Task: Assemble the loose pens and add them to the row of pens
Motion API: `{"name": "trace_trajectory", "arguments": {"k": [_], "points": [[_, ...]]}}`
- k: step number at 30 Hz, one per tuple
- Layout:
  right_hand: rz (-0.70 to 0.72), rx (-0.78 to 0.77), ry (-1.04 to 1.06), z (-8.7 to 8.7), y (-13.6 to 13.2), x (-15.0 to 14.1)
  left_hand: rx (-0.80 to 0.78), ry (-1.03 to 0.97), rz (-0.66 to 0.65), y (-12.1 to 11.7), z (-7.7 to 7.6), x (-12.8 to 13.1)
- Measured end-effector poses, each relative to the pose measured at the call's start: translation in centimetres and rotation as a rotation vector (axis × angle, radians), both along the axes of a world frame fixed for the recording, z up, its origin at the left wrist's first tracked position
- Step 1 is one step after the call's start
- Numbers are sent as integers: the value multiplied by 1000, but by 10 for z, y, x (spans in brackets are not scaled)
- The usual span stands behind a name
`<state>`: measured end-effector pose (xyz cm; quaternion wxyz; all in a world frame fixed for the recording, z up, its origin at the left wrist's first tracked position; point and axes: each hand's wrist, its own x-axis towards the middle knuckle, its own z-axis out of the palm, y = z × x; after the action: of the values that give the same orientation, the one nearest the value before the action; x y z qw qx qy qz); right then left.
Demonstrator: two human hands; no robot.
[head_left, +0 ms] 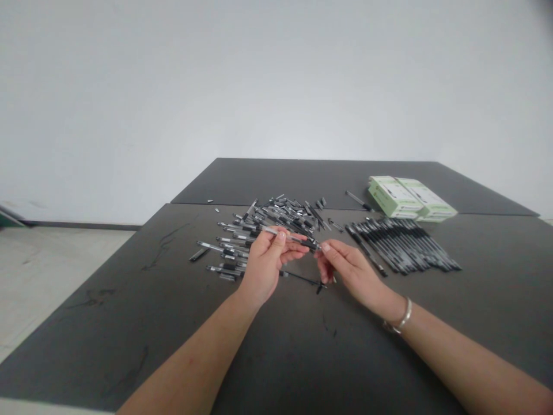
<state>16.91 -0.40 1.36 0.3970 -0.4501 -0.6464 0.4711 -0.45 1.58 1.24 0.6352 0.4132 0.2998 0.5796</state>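
Observation:
Above the table, my left hand [268, 259] is closed around the barrel of a clear pen with a black grip [306, 242], which points to the right. My right hand [345, 265] pinches at the pen's right end with thumb and fingertips; any small part between those fingers is too small to make out. Just beneath the hands a thin black piece [302, 279] lies on the table, with a small dark bit at its right end. Behind and left of my left hand spreads a loose pile of pens and pen parts [283, 213].
A neat row of capped black pens [401, 245] lies to the right. Beyond it stand two green-and-white boxes [395, 196], side by side, with a single pen [358, 200] to their left. The dark table [129, 323] has a seam across it and a white wall behind.

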Motion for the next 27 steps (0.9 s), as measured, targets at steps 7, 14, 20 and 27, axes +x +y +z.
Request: {"name": "trace_trajectory", "arguments": {"k": [7, 14, 20, 27], "points": [[-49, 95, -97, -1, 0, 2, 8, 1, -36, -1, 3, 0], [37, -159, 99, 0, 2, -3, 0, 4, -36, -1, 2, 0], [-25, 56, 48, -4, 2, 2, -2, 4, 28, 3, -3, -1], [-65, 66, -87, -3, 2, 0, -3, 10, -9, 0, -1, 0]]}}
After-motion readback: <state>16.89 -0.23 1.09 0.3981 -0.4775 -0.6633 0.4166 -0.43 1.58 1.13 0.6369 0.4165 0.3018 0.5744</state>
